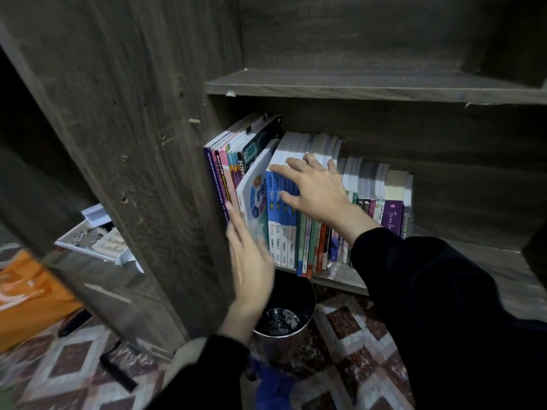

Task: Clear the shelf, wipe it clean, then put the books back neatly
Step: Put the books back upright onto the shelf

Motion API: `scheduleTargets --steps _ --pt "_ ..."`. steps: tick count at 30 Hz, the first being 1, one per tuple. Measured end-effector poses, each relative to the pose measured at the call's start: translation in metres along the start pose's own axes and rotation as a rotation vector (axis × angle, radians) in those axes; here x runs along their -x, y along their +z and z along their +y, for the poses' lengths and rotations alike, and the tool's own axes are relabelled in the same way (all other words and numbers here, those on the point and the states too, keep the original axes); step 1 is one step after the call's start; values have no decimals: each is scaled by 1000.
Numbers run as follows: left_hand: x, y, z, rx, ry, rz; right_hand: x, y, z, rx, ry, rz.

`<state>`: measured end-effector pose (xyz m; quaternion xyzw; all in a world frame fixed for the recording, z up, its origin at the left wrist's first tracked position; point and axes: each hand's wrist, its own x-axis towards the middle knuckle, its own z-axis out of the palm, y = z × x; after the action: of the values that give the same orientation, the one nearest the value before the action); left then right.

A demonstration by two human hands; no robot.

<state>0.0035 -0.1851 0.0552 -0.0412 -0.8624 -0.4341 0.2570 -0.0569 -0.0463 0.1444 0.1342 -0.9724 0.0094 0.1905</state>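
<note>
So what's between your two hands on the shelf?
In the head view, a tilted white book leans between the left hand and the right hand, which rests on the blue-spined books.

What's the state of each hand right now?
Left hand: open, fingers straight, flat against the leaning white book.
Right hand: open, fingers spread over the tops of the blue-spined books.

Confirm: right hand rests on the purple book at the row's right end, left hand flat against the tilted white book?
Wrong book. The head view shows the right hand on the blue-spined books, well left of the purple book. The left hand is flat against the tilted white book, as you said.
</note>
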Motion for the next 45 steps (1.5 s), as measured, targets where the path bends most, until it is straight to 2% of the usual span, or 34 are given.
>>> scheduleTargets --steps 3,9,12,18,21,22,24,26,27,29,30,32,35,39,43,45 --pt "42 19 -3 144 -249 -257 -2 2 0 9 -2 1" --pt "18 45 -9 157 -410 -412 -3 4 0 11 -4 16" --pt "-3 51 -2 188 -439 -445 -3 4 0 10 -4 9" --pt "-23 61 11 221 -606 -476 -5 6 -2 23 -3 7" --pt "-21 62 12 342 -697 -508 -6 4 -3 4 -3 -28" --pt "-20 61 12 380 -703 -504 -8 1 -3 -52 -4 -51" --pt "-18 58 11 446 -718 -506 -8 -9 -2 -317 23 -73" --pt "-16 51 12 463 -743 -509 -2 -16 3 -614 91 45" --pt "-14 47 15 433 -747 -504 3 -17 7 -684 131 144" --pt "-8 40 16 334 -683 -401 17 -14 16 -701 207 296" --pt "-5 38 16 296 -607 -305 23 -11 21 -681 241 317" --pt "-1 32 21 271 -422 -125 32 -5 26 -630 269 257" --pt "-8 26 32 264 -181 -2 41 -1 30 -590 234 65" --pt "-27 19 44 174 44 27 41 -1 31 -446 166 31" --pt "-42 12 51 -30 214 -88 42 -1 32 -355 77 -7" --pt "-49 11 54 -136 241 -143 43 2 31 -302 35 -27"
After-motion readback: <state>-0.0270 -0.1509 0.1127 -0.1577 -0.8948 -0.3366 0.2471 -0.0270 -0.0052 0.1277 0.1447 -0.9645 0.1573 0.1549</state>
